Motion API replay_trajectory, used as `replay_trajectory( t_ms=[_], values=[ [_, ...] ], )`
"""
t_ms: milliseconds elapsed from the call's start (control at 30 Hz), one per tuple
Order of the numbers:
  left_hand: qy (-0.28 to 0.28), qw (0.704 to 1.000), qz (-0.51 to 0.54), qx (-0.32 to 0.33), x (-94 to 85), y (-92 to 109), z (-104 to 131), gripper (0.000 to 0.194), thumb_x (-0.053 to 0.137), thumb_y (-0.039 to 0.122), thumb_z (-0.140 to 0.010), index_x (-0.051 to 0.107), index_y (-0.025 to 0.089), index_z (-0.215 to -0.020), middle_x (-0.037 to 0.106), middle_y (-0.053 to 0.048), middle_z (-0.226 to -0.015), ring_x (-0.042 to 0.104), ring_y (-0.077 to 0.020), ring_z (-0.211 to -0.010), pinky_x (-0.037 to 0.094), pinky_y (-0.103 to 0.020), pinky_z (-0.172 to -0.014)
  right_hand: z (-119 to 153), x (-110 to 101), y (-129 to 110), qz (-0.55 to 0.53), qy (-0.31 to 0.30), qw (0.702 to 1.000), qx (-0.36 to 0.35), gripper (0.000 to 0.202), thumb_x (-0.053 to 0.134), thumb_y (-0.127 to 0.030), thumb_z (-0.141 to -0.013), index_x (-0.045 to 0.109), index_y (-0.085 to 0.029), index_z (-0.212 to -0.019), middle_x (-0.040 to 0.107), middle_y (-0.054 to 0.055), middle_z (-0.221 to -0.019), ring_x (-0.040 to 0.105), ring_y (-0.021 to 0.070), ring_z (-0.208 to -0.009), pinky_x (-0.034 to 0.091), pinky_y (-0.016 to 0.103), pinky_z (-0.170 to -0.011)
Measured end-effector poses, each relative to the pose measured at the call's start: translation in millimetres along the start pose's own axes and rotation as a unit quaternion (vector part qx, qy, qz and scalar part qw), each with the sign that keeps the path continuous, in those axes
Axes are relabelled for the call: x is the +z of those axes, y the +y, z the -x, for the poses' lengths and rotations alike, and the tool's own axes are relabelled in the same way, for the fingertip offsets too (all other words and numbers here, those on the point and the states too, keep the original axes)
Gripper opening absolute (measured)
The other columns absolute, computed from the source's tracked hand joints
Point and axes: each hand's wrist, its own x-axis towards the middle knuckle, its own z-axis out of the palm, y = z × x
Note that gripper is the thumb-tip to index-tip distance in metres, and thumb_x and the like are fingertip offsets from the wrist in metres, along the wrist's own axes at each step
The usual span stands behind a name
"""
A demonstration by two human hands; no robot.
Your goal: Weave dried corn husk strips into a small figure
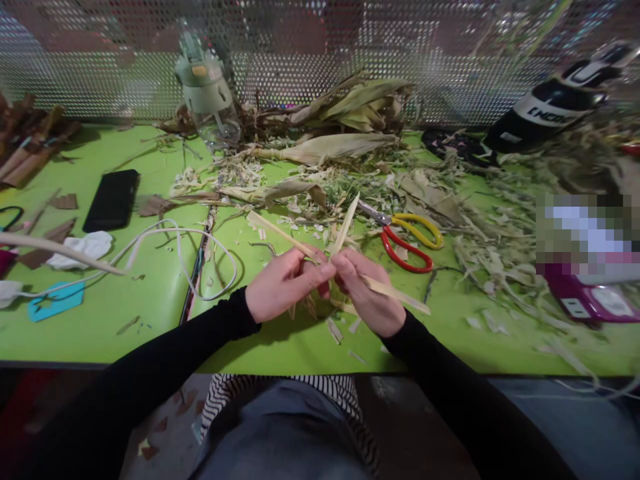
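Both my hands meet over the green table near its front edge, pinching pale strips of dried corn husk. My left hand (285, 283) grips a narrow husk strip (274, 230) that points up and to the left. Between the thumb and fingers of my right hand (367, 290) is a wider husk strip (346, 223), standing upward. Another flat strip end (400, 297) sticks out to the right past that hand. The strips cross at my fingertips, where the fingers hide how they join. Scissors (407, 240) with one red and one yellow handle lie just beyond my right hand.
Husk scraps (320, 200) and whole dried husks (345, 147) cover the table's back. A clear bottle (213, 100) and a black bottle (545, 110) stand by the perforated metal screen (310, 40). At left lie a phone (112, 199) and a white cable (183, 257).
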Motion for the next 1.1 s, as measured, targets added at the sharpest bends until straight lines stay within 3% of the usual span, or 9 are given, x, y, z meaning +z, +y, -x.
replay_trajectory(
  t_ms=[100,300,467,567,667,800,967,1100],
  values=[
    [0.016,1.0,-0.013,-0.016,-0.3,0,1,0.038,0.068,0.044,-0.074,0.049,0.016,-0.091,0.037,0.011,-0.051,0.031,-0.0049,-0.045,0.028,-0.019,-0.045,-3,-1,3,0.018,-0.02,1.0,0.016,0.057,0.028,-0.063,-0.091,0.041,-0.02,-0.057,0.04,-0.003,-0.051,0.037,0.01,-0.047,0.028,0.025,-0.045],
    [-0.002,0.996,-0.093,-0.014,-2.7,2,5,0.024,0.06,0.04,-0.081,0.05,0.017,-0.083,0.029,0.011,-0.048,0.026,-0.0055,-0.043,0.019,-0.021,-0.043,-2,1,6,-0.057,-0.025,0.995,0.082,0.057,0.031,-0.069,-0.086,0.04,-0.021,-0.057,0.038,-0.004,-0.048,0.035,0.0085,-0.042,0.027,0.024,-0.04],
    [0.01,0.994,-0.108,-0.003,-3.8,8,6,0.021,0.058,0.037,-0.082,0.05,0.018,-0.083,0.034,0.009,-0.051,0.03,-0.0063,-0.047,0.025,-0.02,-0.045,0,1,2,-0.107,-0.014,0.99,0.087,0.055,0.036,-0.069,-0.085,0.039,-0.021,-0.059,0.036,-0.005,-0.049,0.032,0.0067,-0.04,0.028,0.022,-0.038],
    [-0.006,0.995,-0.096,0.013,-3.8,9,5,0.02,0.05,0.035,-0.087,0.051,0.017,-0.08,0.049,0.005,-0.059,0.042,-0.0071,-0.053,0.036,-0.02,-0.051,-1,-2,0,-0.108,-0.032,0.992,0.057,0.057,0.031,-0.069,-0.087,0.043,-0.02,-0.059,0.038,-0.005,-0.049,0.034,0.0075,-0.041,0.029,0.024,-0.039],
    [-0.034,0.995,-0.084,0.029,-3.4,6,3,0.023,0.046,0.035,-0.089,0.053,0.016,-0.077,0.059,0.0,-0.066,0.052,-0.0085,-0.059,0.044,-0.022,-0.059,-2,-4,-2,-0.07,-0.037,0.997,0.005,0.054,0.037,-0.063,-0.088,0.054,-0.019,-0.062,0.049,-0.001,-0.055,0.046,0.0109,-0.05,0.039,0.027,-0.049],
    [-0.027,0.997,-0.079,0.003,-2.7,-1,1,0.019,0.056,0.034,-0.083,0.054,0.016,-0.077,0.061,0.0,-0.063,0.054,-0.009,-0.056,0.046,-0.022,-0.055,1,-3,-4,0.007,-0.007,1.0,-0.028,0.046,0.042,-0.05,-0.092,0.062,-0.018,-0.064,0.061,0.002,-0.065,0.054,0.0133,-0.059,0.043,0.029,-0.058],
    [-0.019,0.997,-0.074,-0.018,-2.0,-2,1,0.012,0.058,0.027,-0.08,0.054,0.016,-0.076,0.061,0.002,-0.063,0.054,-0.0082,-0.057,0.044,-0.021,-0.056,4,2,-4,0.035,0.032,0.999,-0.024,0.047,0.04,-0.047,-0.093,0.062,-0.019,-0.063,0.057,0.001,-0.061,0.05,0.013,-0.056,0.041,0.029,-0.057],
    [-0.03,0.998,-0.044,-0.021,-4.8,1,-1,0.016,0.058,0.03,-0.082,0.057,0.015,-0.08,0.063,0.0,-0.068,0.055,-0.0082,-0.06,0.045,-0.022,-0.06,0,0,0,-0.008,0.045,0.999,0.003,0.049,0.042,-0.057,-0.09,0.055,-0.019,-0.061,0.05,0.0,-0.057,0.044,0.0115,-0.052,0.037,0.027,-0.053]
  ],
)
